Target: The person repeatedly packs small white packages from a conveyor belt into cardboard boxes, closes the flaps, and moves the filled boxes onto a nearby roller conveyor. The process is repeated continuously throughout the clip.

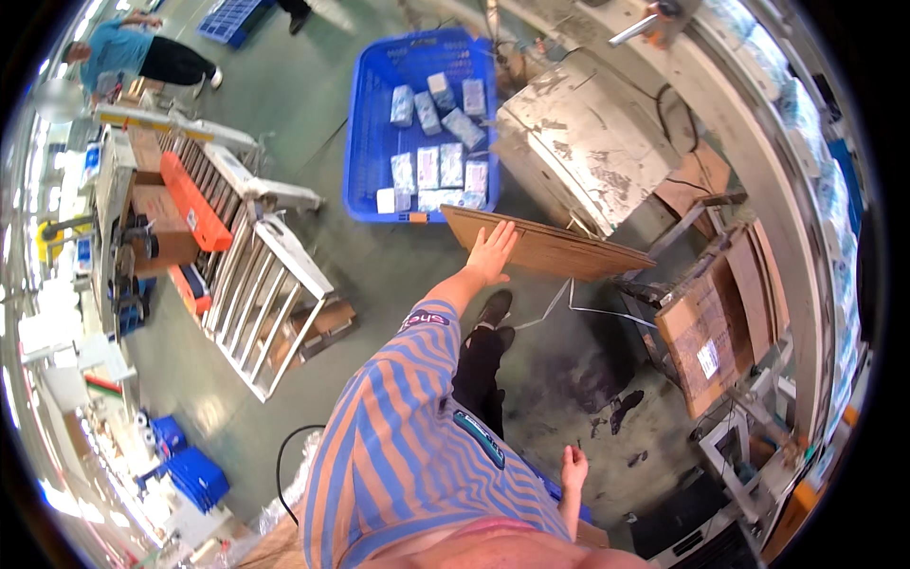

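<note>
My left hand is stretched out in front of me, its fingers spread and laid flat on a brown flattened cardboard piece. The cardboard stands tilted on edge between a blue plastic basket and a worn metal box. Low by my right side hangs my right hand, small in view, with its fingers curled in. Whatever it may hold is too small to make out. Several white-and-blue wrapped packs lie in the blue basket, just beyond my left hand.
A scuffed metal box stands right of the basket. Folded cardboard sheets lean on a frame at the right. A roller conveyor runs along the left. White strapping trails on the floor near my feet. Another person stands far left.
</note>
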Demonstrator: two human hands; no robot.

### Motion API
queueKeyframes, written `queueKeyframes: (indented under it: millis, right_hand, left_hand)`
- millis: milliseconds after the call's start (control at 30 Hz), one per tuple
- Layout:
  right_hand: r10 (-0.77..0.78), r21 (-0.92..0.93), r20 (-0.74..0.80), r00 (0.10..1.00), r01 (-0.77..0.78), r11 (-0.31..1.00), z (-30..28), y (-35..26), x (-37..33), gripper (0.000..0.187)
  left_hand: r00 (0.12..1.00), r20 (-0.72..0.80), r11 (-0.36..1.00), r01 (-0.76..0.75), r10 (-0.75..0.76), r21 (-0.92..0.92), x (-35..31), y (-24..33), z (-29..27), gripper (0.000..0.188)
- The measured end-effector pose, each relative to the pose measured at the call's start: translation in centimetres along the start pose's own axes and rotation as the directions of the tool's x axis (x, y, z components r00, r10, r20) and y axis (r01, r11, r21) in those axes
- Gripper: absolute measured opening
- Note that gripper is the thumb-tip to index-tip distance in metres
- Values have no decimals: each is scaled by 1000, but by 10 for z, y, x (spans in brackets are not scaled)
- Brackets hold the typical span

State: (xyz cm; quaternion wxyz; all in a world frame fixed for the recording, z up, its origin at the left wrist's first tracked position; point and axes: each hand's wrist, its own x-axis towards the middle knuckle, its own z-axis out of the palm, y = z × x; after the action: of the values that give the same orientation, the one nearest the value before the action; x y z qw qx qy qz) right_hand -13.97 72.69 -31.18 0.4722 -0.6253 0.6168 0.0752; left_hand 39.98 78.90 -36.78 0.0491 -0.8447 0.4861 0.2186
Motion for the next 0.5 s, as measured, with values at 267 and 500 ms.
queueKeyframes:
  millis: [267, 500]
  right_hand:
    - [326, -39, 370, 870, -337, 941, 7, -31, 26, 41]
    - [248, 175, 307, 919, -311, 934, 6, -146, 54, 45]
  left_hand:
    - [918, -361, 987, -153, 163, 56, -8, -16, 42, 79]
    - [917, -375, 987, -160, 138, -28, 41, -34, 26, 38]
